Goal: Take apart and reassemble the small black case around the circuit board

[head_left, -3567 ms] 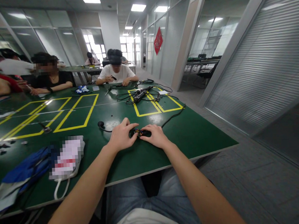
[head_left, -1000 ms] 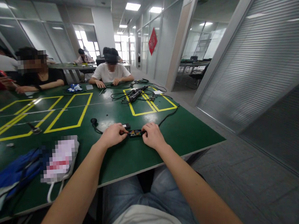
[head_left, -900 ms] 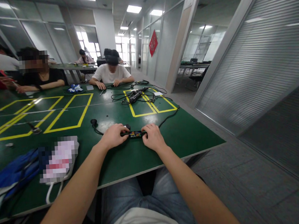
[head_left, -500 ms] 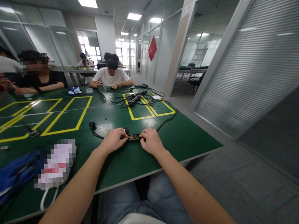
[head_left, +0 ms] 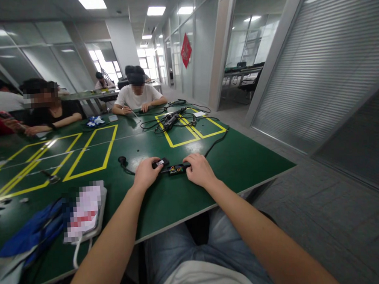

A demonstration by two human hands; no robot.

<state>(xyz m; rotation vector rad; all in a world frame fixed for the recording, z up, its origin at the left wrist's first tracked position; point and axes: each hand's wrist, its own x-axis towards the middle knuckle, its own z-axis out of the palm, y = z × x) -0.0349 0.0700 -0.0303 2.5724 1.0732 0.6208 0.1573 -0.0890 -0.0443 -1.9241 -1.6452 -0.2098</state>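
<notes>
the left hand gripped a black piece, the right hand an open case; tangled cables lay beyond, a plug leftward.

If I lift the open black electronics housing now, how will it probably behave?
The open black electronics housing looks stiff, with straight edges. Its coloured components may be fragile, being uncovered. The curved black cable near it will probably flex and could drag.
</notes>
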